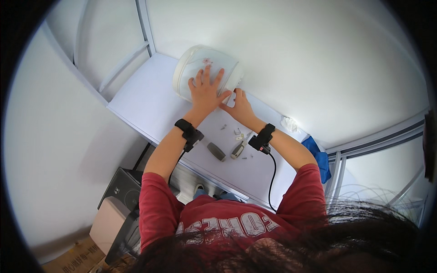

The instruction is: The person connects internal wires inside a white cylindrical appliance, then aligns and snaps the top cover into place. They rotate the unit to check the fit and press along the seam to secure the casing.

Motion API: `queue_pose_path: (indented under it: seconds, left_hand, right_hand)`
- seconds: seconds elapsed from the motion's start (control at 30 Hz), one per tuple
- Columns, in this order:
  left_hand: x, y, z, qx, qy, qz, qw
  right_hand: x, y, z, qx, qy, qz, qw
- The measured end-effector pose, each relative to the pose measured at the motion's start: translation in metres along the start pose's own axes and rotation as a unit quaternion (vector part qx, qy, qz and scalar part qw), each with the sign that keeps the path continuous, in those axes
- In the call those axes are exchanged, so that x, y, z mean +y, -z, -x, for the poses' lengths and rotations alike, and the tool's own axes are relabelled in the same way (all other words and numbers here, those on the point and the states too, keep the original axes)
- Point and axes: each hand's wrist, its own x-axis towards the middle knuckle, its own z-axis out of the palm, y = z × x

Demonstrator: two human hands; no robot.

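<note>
appliance (219, 60) near back table edge (267, 110)

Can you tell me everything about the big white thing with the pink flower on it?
The big white thing is rounded like a barrel and looks like smooth, shiny plastic. A pink flower decorates its pale side, between off-white ends. It lies on its side on the white table, near the wall. The left hand rests on it, fingers spread; the right hand is at its right end, partly hiding it.
</note>
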Motion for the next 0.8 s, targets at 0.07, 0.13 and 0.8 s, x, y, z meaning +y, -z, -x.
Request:
queue_pose_path:
  seconds: [0.07, 0.13, 0.8]
  left_hand:
    - [-0.014, 0.001, -0.003, -0.001, -0.019, 0.023, 1.0]
    - [-0.028, 0.003, -0.01, -0.005, 0.007, 0.058, 0.998]
    - [-0.045, -0.019, -0.038, -0.044, 0.001, 0.029, 0.999]
  right_hand:
    - [0.005, -0.002, -0.004, 0.062, 0.053, 0.051, 0.995]
    - [0.01, 0.001, -0.009, 0.031, 0.048, 0.037, 0.998]
    - [-0.008, 0.018, -0.023, -0.026, 0.001, -0.134, 0.991]
